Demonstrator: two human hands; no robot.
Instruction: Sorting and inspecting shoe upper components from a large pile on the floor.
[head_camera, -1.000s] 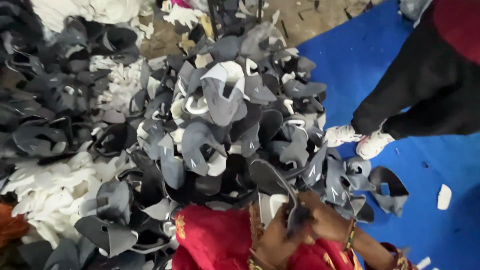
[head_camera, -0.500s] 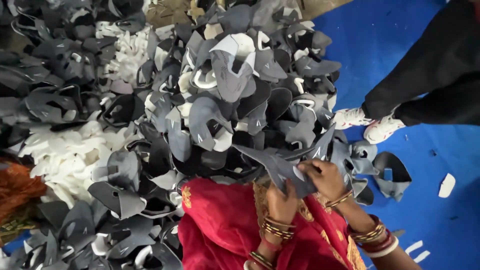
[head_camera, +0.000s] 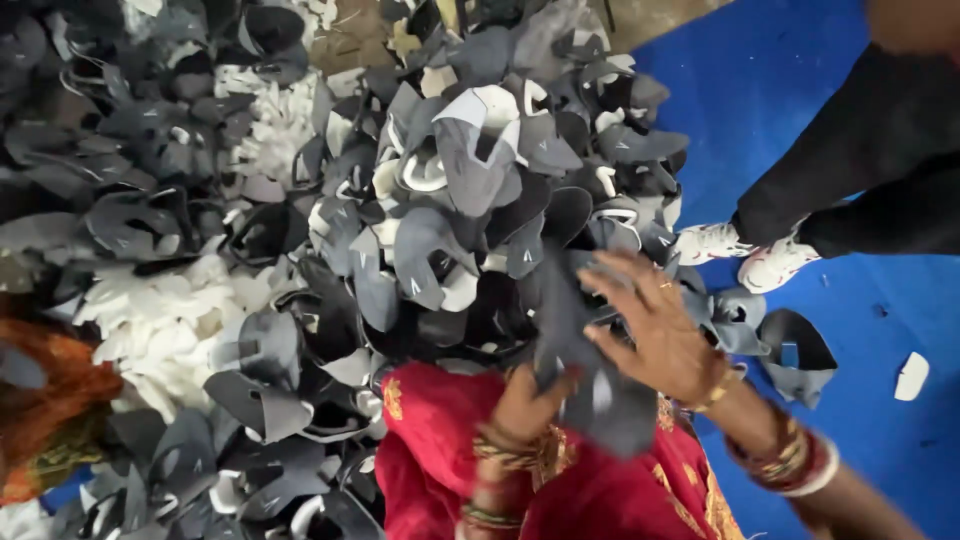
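My left hand grips the lower edge of a dark grey cut shoe-upper piece held over my red lap. My right hand lies on the same piece with its fingers spread, pressing its upper part. Bangles ring both wrists. The piece is blurred by motion. Right behind my hands rises a big heap of grey and black shoe-upper pieces.
White cut scraps lie at the left among the grey pieces. Another person in black trousers and white shoes stands on the blue sheet at the right. An orange cloth shows at the far left.
My hands have lifted the grey piece higher over my lap. My right hand has spread open across it. The view has drifted left and down.
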